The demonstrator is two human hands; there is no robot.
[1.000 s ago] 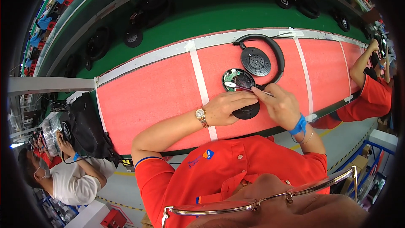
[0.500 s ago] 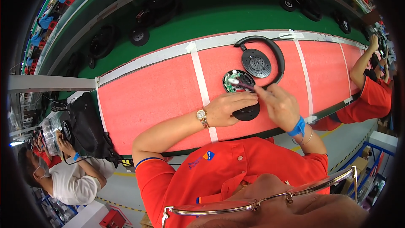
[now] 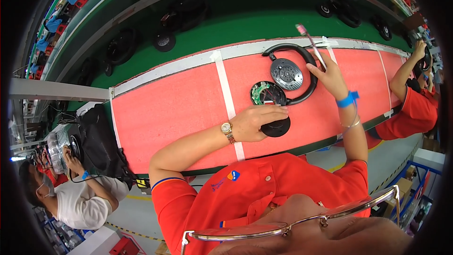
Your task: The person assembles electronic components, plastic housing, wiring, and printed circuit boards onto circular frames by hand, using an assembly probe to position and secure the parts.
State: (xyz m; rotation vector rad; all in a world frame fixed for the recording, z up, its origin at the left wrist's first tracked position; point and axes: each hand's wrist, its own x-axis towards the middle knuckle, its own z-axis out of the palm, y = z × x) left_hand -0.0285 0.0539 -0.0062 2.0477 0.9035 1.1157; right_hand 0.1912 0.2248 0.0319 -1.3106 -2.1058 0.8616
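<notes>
Lying midway across the pink bench [image 3: 165, 118], the opened ear cup [image 3: 275, 93] exposes a green circuit board [image 3: 257, 95]. The left hand [image 3: 257, 122], fingers together, covers part of a black disc [image 3: 277, 129] toward the near edge; its grip cannot be determined. The right hand [image 3: 331, 78], closed on a brush [image 3: 312, 45], is beside the headband [image 3: 314, 73].

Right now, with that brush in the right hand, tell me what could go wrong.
The open ear cup exposes a green circuit board; the left hand, close by, might bump it. The brush, angled upward in the right hand near the headband, could slip and perhaps scuff the headphones.
</notes>
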